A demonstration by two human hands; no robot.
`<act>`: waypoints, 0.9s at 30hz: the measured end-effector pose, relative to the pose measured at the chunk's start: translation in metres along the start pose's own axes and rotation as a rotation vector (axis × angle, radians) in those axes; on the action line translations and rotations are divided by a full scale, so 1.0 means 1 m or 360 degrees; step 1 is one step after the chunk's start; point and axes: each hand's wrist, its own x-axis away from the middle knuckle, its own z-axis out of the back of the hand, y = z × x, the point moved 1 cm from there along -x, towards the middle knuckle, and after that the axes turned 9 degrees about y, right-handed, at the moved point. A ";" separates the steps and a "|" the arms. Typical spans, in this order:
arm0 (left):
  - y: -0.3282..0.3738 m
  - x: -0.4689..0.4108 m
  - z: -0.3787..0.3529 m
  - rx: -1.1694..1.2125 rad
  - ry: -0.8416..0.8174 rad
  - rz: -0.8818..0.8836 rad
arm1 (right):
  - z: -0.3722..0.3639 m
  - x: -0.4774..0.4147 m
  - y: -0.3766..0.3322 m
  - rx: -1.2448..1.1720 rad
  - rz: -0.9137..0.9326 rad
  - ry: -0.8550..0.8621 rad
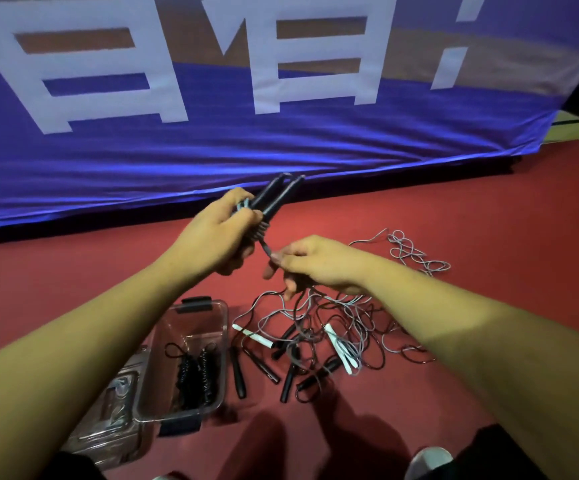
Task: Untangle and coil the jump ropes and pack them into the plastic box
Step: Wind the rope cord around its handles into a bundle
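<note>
My left hand (217,235) grips two black jump rope handles (277,195) held side by side, with grey cord wound in tight coils around their lower part. My right hand (319,263) pinches the free end of that cord just below the coils. On the red floor under my hands lies a tangled pile of jump ropes (333,327) with black and white handles. A clear plastic box (191,320) stands open at lower left, and a coiled black rope (194,375) lies inside it.
The box's clear lid (111,420) lies flat to the left of the box. A loose grey cord (416,254) trails off to the right. A blue banner (246,140) with white characters hangs along the far edge of the floor. A shoe (428,462) shows at the bottom.
</note>
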 end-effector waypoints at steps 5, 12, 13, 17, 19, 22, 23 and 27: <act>-0.031 -0.021 0.026 -0.0690 0.0072 -0.0149 | 0.003 0.006 -0.023 0.0377 0.0087 0.0135; -0.044 -0.024 0.028 -0.1776 -0.0219 -0.0238 | 0.000 0.006 -0.039 0.1176 0.0498 0.0333; -0.045 -0.024 0.024 -0.1825 -0.0311 -0.0245 | 0.001 0.004 -0.041 0.1194 0.0534 0.0382; -0.037 -0.018 0.017 -0.1496 -0.0604 -0.0139 | 0.013 0.000 -0.042 0.1174 0.0548 0.0458; -0.032 -0.013 0.016 -0.1120 -0.0690 -0.0008 | 0.022 0.001 -0.043 0.1130 0.0560 0.0545; -0.026 -0.003 0.008 -0.1003 -0.0774 -0.0007 | 0.034 0.000 -0.041 0.1077 0.0513 0.0565; -0.023 0.000 0.003 -0.1122 -0.0790 -0.0081 | 0.035 -0.001 -0.038 0.1083 0.0500 0.0550; -0.016 0.009 -0.014 -0.1355 -0.0743 -0.0281 | 0.035 -0.003 -0.032 0.1030 0.0499 0.0522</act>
